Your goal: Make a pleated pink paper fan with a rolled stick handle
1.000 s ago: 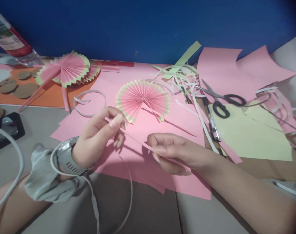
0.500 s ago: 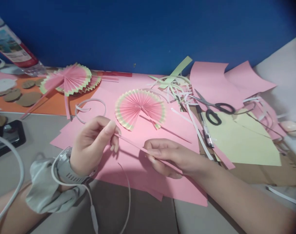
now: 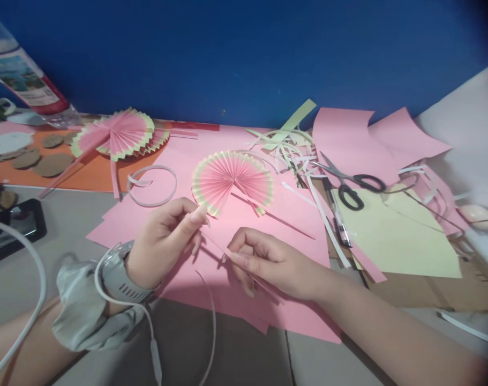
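Observation:
My left hand (image 3: 163, 241) pinches one end of a thin pink paper strip (image 3: 216, 246) between thumb and forefinger. My right hand (image 3: 268, 262) pinches the same strip further along, fingers curled round it. Both hands hover over a large pink paper sheet (image 3: 292, 214). Just beyond them lies a pleated pink paper fan with a pale green rim (image 3: 232, 179). A grey watch and a grey scrunchie sit on my left wrist.
More pleated fans (image 3: 117, 134) lie on an orange sheet at the back left, near a plastic bottle (image 3: 24, 80). Scissors (image 3: 350, 179), a pen (image 3: 338, 217), paper trimmings (image 3: 287, 142) and a pale green sheet (image 3: 400, 230) lie to the right. A phone (image 3: 14, 228) and white cable lie left.
My right hand has slid left along the strip toward my left hand, so the span between them is shorter. The view has shifted slightly.

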### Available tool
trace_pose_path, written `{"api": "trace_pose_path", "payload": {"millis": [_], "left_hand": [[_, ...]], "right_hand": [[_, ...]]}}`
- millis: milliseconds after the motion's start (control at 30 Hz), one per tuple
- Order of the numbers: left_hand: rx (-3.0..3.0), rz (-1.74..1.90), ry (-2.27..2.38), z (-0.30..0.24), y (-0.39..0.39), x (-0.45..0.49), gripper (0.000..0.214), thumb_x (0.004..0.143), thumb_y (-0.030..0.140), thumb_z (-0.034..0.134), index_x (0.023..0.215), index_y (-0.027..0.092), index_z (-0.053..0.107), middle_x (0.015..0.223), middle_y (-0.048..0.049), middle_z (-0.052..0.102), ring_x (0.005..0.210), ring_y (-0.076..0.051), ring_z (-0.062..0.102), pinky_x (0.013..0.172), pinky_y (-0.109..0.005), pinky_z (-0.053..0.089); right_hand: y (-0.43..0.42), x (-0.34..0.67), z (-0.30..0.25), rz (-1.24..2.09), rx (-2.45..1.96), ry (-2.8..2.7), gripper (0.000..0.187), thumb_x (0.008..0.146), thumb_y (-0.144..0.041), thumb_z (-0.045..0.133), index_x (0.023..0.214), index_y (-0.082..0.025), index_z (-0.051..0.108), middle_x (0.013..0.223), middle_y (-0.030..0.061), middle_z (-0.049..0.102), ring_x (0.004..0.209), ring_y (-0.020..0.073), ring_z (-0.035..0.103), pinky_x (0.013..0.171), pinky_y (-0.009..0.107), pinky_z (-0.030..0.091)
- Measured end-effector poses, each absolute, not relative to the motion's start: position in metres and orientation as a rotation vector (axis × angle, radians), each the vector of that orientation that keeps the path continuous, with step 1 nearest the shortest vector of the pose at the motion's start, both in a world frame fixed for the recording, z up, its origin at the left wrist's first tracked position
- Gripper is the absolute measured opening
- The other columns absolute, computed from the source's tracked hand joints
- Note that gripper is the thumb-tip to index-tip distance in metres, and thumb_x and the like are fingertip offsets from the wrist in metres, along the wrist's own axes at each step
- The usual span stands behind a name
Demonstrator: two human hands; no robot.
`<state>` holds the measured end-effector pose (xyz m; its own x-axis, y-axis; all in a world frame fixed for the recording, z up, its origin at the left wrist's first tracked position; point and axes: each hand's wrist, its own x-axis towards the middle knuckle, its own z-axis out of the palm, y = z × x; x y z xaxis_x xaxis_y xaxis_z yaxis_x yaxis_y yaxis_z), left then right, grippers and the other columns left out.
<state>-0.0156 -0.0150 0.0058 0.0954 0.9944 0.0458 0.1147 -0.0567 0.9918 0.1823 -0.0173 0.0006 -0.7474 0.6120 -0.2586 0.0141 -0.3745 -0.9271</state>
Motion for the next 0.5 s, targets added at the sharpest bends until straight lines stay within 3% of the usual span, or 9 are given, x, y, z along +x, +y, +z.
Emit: {"api": "trace_pose_path", "payload": {"millis": [133, 300, 433, 500], "left_hand": [[1.411, 1.107, 1.229, 0.0077, -0.0156, -0.0153, 0.03, 0.088, 0.039, 0.055, 0.067, 0.017, 0.054, 0.043, 0.0063, 0.044, 0.035, -0.006, 0.043, 0.035, -0.015, 0.04], [1.33, 1.142, 1.182, 0.0041, -0.0127, -0.0165, 0.036, 0.084, 0.049, 0.059, 0.067, 0.018, 0.055, 0.045, 0.0052, 0.046, 0.036, -0.006, 0.044, 0.036, -0.017, 0.039], [1.06, 1.406, 1.031, 0.0062, -0.0089, -0.0196, 0.046, 0.084, 0.062, 0.049, 0.075, 0.018, 0.059, 0.052, 0.003, 0.051, 0.039, -0.007, 0.044, 0.033, -0.018, 0.034], [1.018, 1.574, 0.948, 0.0099, -0.0102, -0.0227, 0.044, 0.084, 0.059, 0.052, 0.072, 0.017, 0.06, 0.051, 0.0034, 0.05, 0.041, -0.006, 0.043, 0.035, -0.017, 0.034]], "right_hand": [[-0.0162, 0.1823, 0.0019, 2.171, -0.824, -1.472, 0.019, 0.094, -0.034, 0.048, 0.085, -0.018, 0.046, 0.058, -0.0057, 0.056, 0.051, 0.006, 0.05, 0.05, 0.019, 0.039], [-0.015, 0.1829, 0.003, 2.186, -0.801, -1.456, 0.018, 0.094, -0.031, 0.049, 0.083, -0.018, 0.046, 0.056, -0.0069, 0.055, 0.048, 0.0043, 0.047, 0.05, 0.017, 0.038], [-0.015, 0.1837, 0.0031, 2.205, -0.795, -1.442, 0.018, 0.094, -0.031, 0.049, 0.083, -0.018, 0.045, 0.056, -0.0081, 0.054, 0.042, 0.003, 0.043, 0.046, 0.017, 0.037], [-0.0151, 0.1841, 0.002, 2.211, -0.78, -1.432, 0.018, 0.094, -0.032, 0.048, 0.083, -0.018, 0.045, 0.056, -0.0087, 0.053, 0.041, 0.0026, 0.042, 0.046, 0.017, 0.036]]}}
